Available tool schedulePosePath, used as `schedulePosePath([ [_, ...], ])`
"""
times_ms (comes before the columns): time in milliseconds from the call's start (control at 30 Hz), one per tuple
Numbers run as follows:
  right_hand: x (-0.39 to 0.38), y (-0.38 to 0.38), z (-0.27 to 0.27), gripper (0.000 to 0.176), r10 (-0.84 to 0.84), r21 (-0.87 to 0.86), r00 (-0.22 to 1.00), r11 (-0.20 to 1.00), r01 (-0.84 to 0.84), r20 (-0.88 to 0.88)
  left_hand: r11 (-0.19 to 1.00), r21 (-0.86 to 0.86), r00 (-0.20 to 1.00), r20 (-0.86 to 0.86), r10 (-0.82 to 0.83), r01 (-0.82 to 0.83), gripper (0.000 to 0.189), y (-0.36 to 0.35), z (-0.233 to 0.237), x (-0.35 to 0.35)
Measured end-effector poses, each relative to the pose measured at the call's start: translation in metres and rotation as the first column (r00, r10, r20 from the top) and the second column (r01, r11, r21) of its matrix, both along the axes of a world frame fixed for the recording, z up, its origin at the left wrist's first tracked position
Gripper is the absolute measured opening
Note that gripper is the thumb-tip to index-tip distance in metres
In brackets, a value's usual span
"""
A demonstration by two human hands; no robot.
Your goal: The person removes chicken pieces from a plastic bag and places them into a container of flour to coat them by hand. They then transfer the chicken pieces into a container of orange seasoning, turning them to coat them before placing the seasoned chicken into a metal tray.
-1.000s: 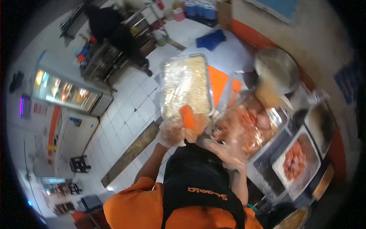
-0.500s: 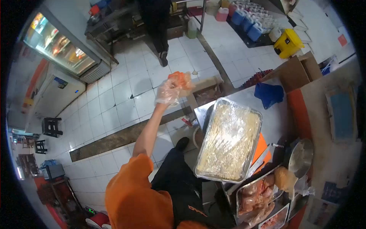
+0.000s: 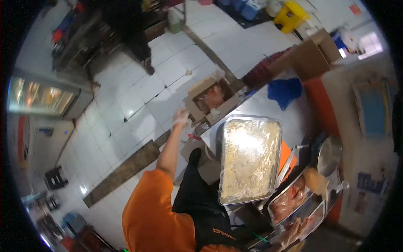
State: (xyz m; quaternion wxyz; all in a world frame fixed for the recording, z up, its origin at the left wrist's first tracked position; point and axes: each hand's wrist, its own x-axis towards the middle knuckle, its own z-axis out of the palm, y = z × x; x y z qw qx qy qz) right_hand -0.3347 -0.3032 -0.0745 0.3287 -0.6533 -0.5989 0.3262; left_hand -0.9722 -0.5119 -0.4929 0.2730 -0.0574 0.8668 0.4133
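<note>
My left arm stretches forward over the floor, with my left hand point(image 3: 180, 117) in a clear plastic glove. It is small and blurred, beside the near left side of an open cardboard box point(image 3: 196, 89). An orange-pink wrapped bundle point(image 3: 213, 97) lies inside that box. At the lower right, my right hand point(image 3: 290, 233) is gloved too, low over a metal tray of raw meat point(image 3: 289, 200) and a second tray point(image 3: 317, 216); its fingers blend into the meat. Between my hands is a large metal tray point(image 3: 221, 168) of pale yellowish food under cling film.
A blue cloth point(image 3: 284, 92) lies on the steel table point(image 3: 256, 105). A knife point(image 3: 286, 168) rests on an orange board point(image 3: 289, 153) near a metal bowl point(image 3: 329, 156). Another person's dark-clothed leg point(image 3: 136, 44) stands ahead. A yellow bin point(image 3: 291, 17) is at the back.
My left hand has moved down and back, and the orange bundle it held is out of it. A similar bundle now shows in the cardboard box. The view has turned to the right.
</note>
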Motion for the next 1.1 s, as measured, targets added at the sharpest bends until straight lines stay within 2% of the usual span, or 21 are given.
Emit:
schedulePosePath([
  [33, -0.006, -0.004, 0.008, 0.044, -0.041, -0.059, 0.999, 0.997, 0.043, 0.034, 0.997, -0.059, 0.997, -0.063, -0.046, 0.043, 0.045, -0.026, -0.021, 0.025],
  [67, -0.010, -0.010, 0.012, 0.041, -0.098, -0.113, 0.993, 0.988, 0.104, 0.063, 0.992, -0.116, 0.991, 0.133, -0.029, 0.044, 0.050, -0.049, -0.001, 0.053],
  [100, -0.018, -0.017, 0.012, 0.039, 0.123, 0.256, 0.957, 0.947, -0.192, 0.263, 0.751, -0.397, 0.828, 0.042, -0.559, 0.528, 0.055, -0.115, -0.138, 0.069],
  [133, -0.023, -0.020, 0.009, 0.038, 0.208, 0.484, 0.813, 0.713, -0.507, 0.544, 0.412, -0.653, 0.500, -0.060, -0.864, 0.635, 0.056, -0.155, -0.130, 0.105],
  [167, -0.019, -0.025, 0.009, 0.038, 0.124, 0.351, 0.940, 0.906, -0.238, 0.317, 0.596, -0.611, 0.760, 0.014, -0.650, 0.521, 0.060, -0.160, -0.108, 0.139],
  [200, -0.016, -0.026, 0.014, 0.038, -0.042, 0.158, 0.997, 0.987, 0.030, 0.069, 0.309, -0.601, 0.527, 0.225, -0.819, 0.737, 0.060, -0.199, -0.087, 0.150],
  [233, -0.062, -0.024, 0.044, 0.054, -0.269, 0.130, 0.961, 0.953, 0.275, -0.057, 0.324, -0.496, 0.559, 0.459, -0.690, 0.806, 0.056, -0.181, 0.004, 0.164],
  [267, -0.019, -0.018, 0.013, 0.059, -0.025, 0.488, 0.993, 0.872, -0.037, 0.120, 0.286, -0.544, 0.511, 0.323, -0.796, 0.789, 0.055, -0.242, -0.055, 0.153],
  [300, -0.015, -0.025, 0.022, 0.059, -0.122, 0.321, 0.992, 0.938, 0.129, -0.041, 0.250, -0.611, 0.441, 0.183, -0.879, 0.751, 0.055, -0.255, -0.040, 0.155],
  [333, -0.013, -0.027, 0.028, 0.058, -0.229, 0.129, 0.952, 0.958, 0.258, -0.201, 0.393, -0.626, 0.637, 0.223, -0.738, 0.674, 0.053, -0.279, -0.019, 0.170],
  [400, 0.003, -0.023, 0.022, 0.051, -0.256, 0.150, 0.890, 0.931, 0.331, -0.376, 0.672, -0.617, 0.873, 0.053, -0.484, 0.409, 0.049, -0.291, 0.003, 0.159],
  [467, 0.020, -0.023, 0.025, 0.053, -0.246, 0.164, 0.852, 0.921, 0.355, -0.462, 0.914, -0.400, 0.959, -0.228, -0.169, 0.066, 0.046, -0.283, 0.028, 0.138],
  [533, 0.067, -0.020, 0.010, 0.055, -0.210, 0.209, 0.839, 0.912, 0.353, -0.502, 0.992, -0.054, 0.903, -0.420, 0.084, -0.118, 0.043, -0.267, 0.057, 0.108],
  [600, 0.107, -0.015, 0.019, 0.050, -0.275, 0.202, 0.819, 0.884, 0.421, -0.503, 0.956, 0.273, 0.846, -0.482, 0.228, -0.103, 0.040, -0.234, 0.109, 0.085],
  [700, 0.187, 0.001, 0.016, 0.051, -0.328, 0.187, 0.793, 0.859, 0.476, -0.513, 0.846, 0.533, 0.797, -0.516, 0.313, 0.014, 0.042, -0.150, 0.238, 0.112],
  [767, 0.243, 0.011, 0.011, 0.047, -0.332, 0.173, 0.785, 0.861, 0.479, -0.523, 0.687, 0.721, 0.869, -0.397, 0.295, 0.096, 0.043, -0.104, 0.305, 0.158],
  [833, 0.293, 0.024, 0.001, 0.045, -0.342, 0.148, 0.763, 0.858, 0.491, -0.549, 0.501, 0.862, 0.968, -0.187, 0.167, 0.080, 0.044, -0.068, 0.342, 0.220],
  [900, 0.336, 0.031, -0.014, 0.038, -0.291, 0.148, 0.738, 0.872, 0.466, -0.608, 0.794, 0.469, 0.748, -0.663, 0.026, 0.387, 0.046, -0.009, 0.370, 0.319],
  [967, 0.360, 0.045, -0.021, 0.037, -0.290, 0.135, 0.724, 0.874, 0.467, -0.626, 0.484, 0.734, 0.874, -0.455, -0.171, 0.476, 0.048, 0.019, 0.360, 0.349],
  [1067, 0.375, 0.074, -0.019, 0.040, -0.222, 0.140, 0.801, 0.925, 0.354, -0.556, 0.552, 0.635, 0.838, -0.468, -0.281, 0.540, 0.050, 0.084, 0.405, 0.468],
  [1100, 0.382, 0.084, -0.022, 0.040, -0.133, 0.105, 0.847, 0.971, 0.216, -0.516, 0.439, 0.614, 0.755, -0.543, -0.367, 0.655, 0.049, 0.100, 0.415, 0.495],
])
